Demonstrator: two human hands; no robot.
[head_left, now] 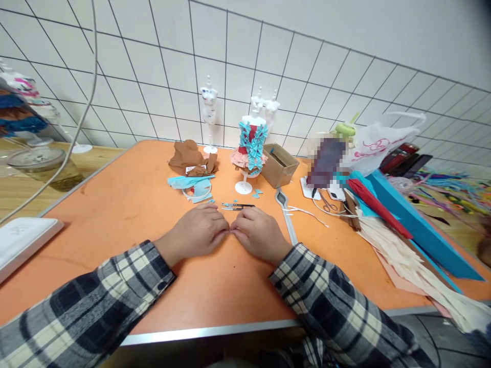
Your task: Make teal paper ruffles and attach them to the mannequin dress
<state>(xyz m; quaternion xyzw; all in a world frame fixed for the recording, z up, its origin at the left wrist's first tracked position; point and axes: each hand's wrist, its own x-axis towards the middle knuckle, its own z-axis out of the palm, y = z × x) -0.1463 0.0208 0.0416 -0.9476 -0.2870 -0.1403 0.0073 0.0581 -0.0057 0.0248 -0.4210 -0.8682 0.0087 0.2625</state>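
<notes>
My left hand [197, 230] and my right hand [259, 232] meet fingertip to fingertip above the orange table [215, 301]. Both are closed in a pinch, and whatever they pinch is hidden or too small to name. Just beyond them lie thread snips [238, 206] with dark handles. Behind those stands a small white mannequin [243, 188] dressed in a red top with light-blue bows [256, 145] and a pink ruffled skirt [240, 157]. A loose blue bow [257, 193] lies by its base. Light-blue paper or fabric [192, 181] sits beyond my left hand, partly under a whitish ring.
Brown crumpled material [186, 157] and a cardboard box [282, 168] flank the mannequin. Scissors [329, 205], a plastic bag [383, 145], cream strips [391, 250] and a long red roll [379, 208] crowd the right. A white device [28, 243] lies left; a cable [94, 61] hangs there.
</notes>
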